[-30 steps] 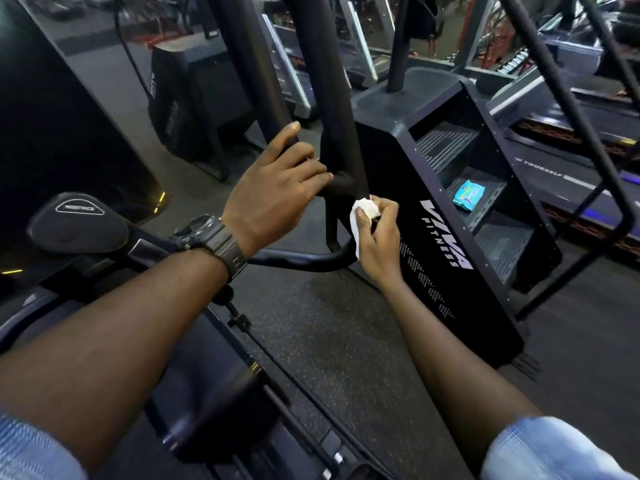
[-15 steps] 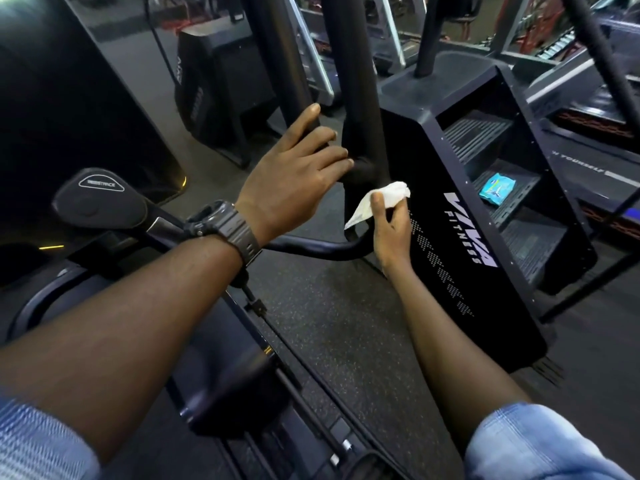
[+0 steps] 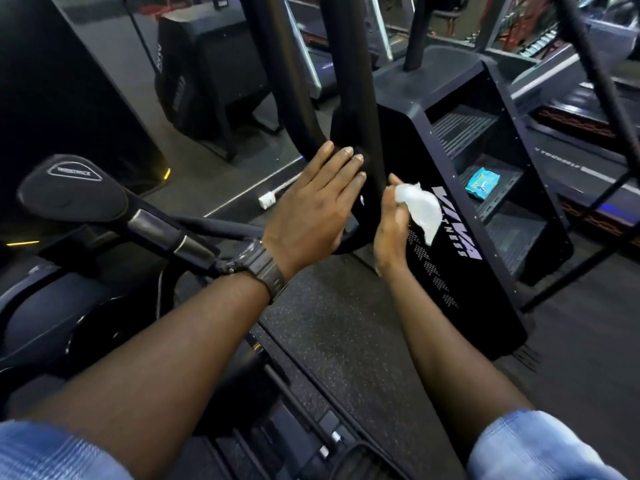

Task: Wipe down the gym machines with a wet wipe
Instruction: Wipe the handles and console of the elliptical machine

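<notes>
The wet wipe, white and crumpled, is pinched in the fingers of the right hand, with its loose end hanging down in front of the lettered side panel of the stair machine. That hand is closed on the wipe and sits just to the right of the thick black upright bar, where the bar curves down into a handle loop. The left hand is open, fingers straight and together, laid flat against the left side of the same bar, its fingertips touching the joint where a second black tube meets it. A dark wristwatch is strapped on the left wrist, and rolled blue denim sleeves show at both elbows. Left of the hands, a black pad marked with a resistance label sits on a lever arm. The stair machine stands on the dark speckled floor to the right, its open side showing ribbed steps like shelves; on the middle step lies a small blue-green packet, flat and alone. Other dark machines and treadmills stand further back.
</notes>
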